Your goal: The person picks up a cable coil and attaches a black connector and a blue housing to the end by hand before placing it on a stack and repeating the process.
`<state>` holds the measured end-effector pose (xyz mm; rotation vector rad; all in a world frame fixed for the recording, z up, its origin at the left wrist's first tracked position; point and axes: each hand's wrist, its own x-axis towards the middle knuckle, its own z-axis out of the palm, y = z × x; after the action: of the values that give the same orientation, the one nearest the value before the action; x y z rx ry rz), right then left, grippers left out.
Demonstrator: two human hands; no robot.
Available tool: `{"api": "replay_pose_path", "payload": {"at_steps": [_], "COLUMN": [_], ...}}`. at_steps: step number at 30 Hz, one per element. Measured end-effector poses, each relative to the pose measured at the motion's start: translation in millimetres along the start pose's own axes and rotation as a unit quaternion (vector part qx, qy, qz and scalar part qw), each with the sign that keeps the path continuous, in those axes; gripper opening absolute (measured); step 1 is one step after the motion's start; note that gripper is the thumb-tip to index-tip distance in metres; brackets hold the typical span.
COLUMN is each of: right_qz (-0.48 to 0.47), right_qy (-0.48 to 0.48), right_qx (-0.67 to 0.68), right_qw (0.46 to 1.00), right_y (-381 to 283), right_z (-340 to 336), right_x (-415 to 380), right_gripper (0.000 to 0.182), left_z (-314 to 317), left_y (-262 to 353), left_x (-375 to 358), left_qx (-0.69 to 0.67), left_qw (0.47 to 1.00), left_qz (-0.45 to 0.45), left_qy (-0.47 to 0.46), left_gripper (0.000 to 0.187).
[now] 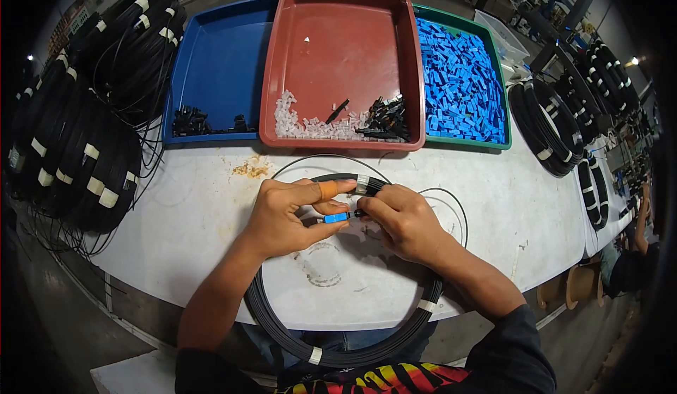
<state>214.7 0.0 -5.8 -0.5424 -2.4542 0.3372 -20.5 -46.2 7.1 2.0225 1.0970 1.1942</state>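
Observation:
My left hand (288, 214) pinches a small blue connector (336, 218) between thumb and fingers; an orange wrap circles one finger. Close on its right, my right hand (405, 221) has its fingertips closed on the black cable end (358, 213) that lines up with the connector. Both hands are over the far side of a coil of black cable (264, 309), which is bound with white tape and overhangs the table's near edge. A loose strand of the cable loops out at the right.
Behind the hands stand a blue tray (222, 63) with black parts, a red tray (345, 41) with clear and black pieces, and a green tray (502, 130) full of blue connector housings (462, 84). Taped cable coils (77, 168) pile up at left; more coils (546, 126) lie at right.

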Motion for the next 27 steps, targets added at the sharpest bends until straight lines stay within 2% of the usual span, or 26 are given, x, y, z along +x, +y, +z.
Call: {"api": "replay_pose_path", "payload": {"at_steps": [15,18,20,24,27], "right_qz": [-0.01,0.007,-0.014,-0.036,-0.013], "right_qy": [0.025,0.016,0.028,0.036,0.044], "right_qx": [-0.008,-0.002,-0.017,-0.012,0.012], "right_qw": [1.0,1.0,0.999,0.999,0.999], "right_y": [2.5,3.9,4.1,6.9,4.3], "right_z": [-0.6,-4.0,-5.1,3.6,-0.6], "right_x": [2.0,2.6,3.2,3.4,4.3], "right_gripper": [0.035,0.036,0.044,0.042,0.039], "left_z": [0.9,2.2,3.3,3.4,3.4], "left_y": [-3.0,-4.3,-3.3,-0.5,-3.1], "left_x": [-1.6,-2.1,-2.6,-1.3,-1.4], "left_qx": [-0.006,-0.012,-0.013,-0.003,-0.018], "left_qw": [1.0,0.999,0.999,0.999,0.998], "left_qz": [0.013,0.025,0.018,0.021,0.031], "left_qy": [0.025,0.039,0.037,0.037,0.053], "left_gripper": [0.057,0.054,0.054,0.053,0.052]}}
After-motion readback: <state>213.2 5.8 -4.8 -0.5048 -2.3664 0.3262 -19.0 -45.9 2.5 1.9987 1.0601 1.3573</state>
